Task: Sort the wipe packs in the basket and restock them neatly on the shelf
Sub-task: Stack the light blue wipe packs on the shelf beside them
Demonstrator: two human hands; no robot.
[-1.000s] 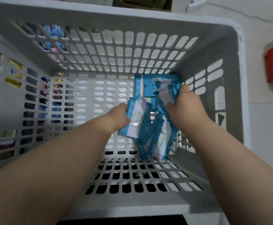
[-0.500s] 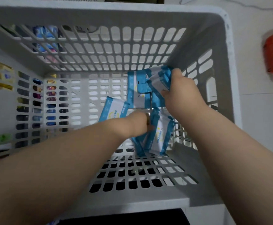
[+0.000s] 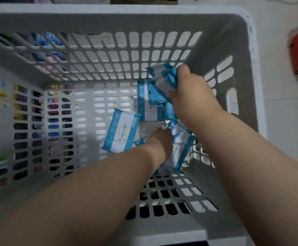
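Floor-level basket (image 3: 109,9) — my right hand (image 3: 190,93) grips bunched wipe packs (image 3: 164,77), my left hand (image 3: 159,141) reaches among loose packs (image 3: 120,133), grip unseen — apparently the gathering step; next, collect the rest.

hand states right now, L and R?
Left hand: down among the loose packs, fingers hidden, cannot tell.
Right hand: closed, holding a bunch of wipe packs.

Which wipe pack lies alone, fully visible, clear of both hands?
The leftmost pack, face up on the basket floor, nothing overlapping it. The others overlap, bunched in the right hand or heaped by the left hand.
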